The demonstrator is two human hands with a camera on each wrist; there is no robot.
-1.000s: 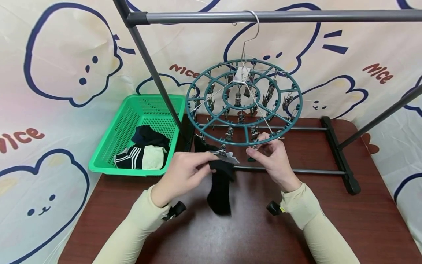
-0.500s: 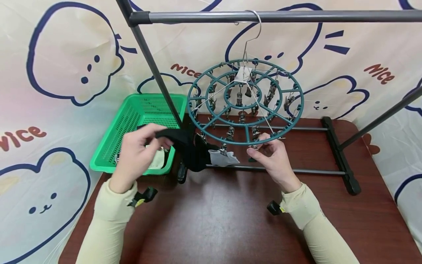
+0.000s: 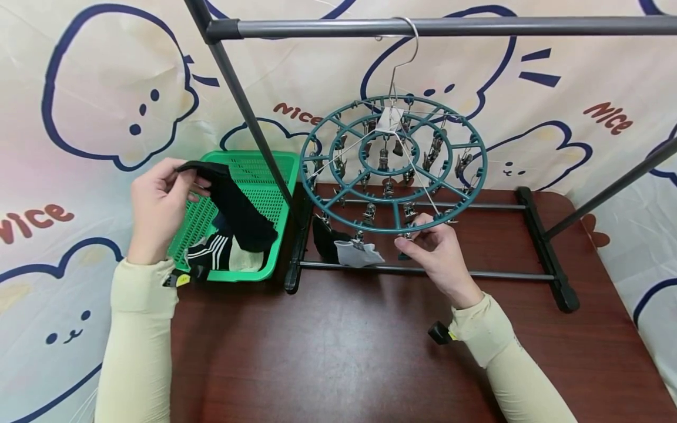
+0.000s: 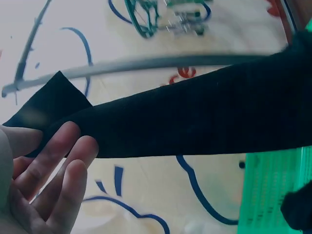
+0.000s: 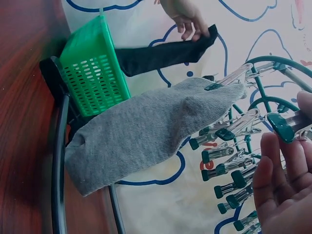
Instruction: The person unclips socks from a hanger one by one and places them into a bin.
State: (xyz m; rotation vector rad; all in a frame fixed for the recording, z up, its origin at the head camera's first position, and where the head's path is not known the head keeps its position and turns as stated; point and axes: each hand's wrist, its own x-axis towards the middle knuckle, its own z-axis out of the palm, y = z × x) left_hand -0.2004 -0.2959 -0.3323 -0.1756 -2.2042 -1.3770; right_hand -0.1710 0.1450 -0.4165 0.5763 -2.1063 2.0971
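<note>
My left hand (image 3: 153, 214) pinches the cuff of a black sock (image 3: 243, 211), which slopes down over the green basket (image 3: 254, 164). In the left wrist view the sock (image 4: 195, 112) stretches away from the fingers, its cuff corner folded up. At the front rim of a round teal clip hanger (image 3: 396, 228), my right hand (image 3: 441, 255) pinches a metal clip with green tips (image 5: 281, 127). Beside that hand a grey sock (image 5: 136, 131) hangs from another clip. A dark sock (image 3: 325, 238) hangs just left of the grey one.
A striped black-and-white sock (image 3: 208, 252), a pale cloth (image 3: 245, 257) and a dark cloth lie in the basket. The hanger hooks over the top bar (image 3: 317, 27) of a grey rack, whose feet stand on the brown table (image 3: 338, 341). Several clips dangle beneath the hanger.
My left hand has moved left from beside the clipped grey sock to the basket, carrying the black sock along. My right hand has stayed at its clip.
</note>
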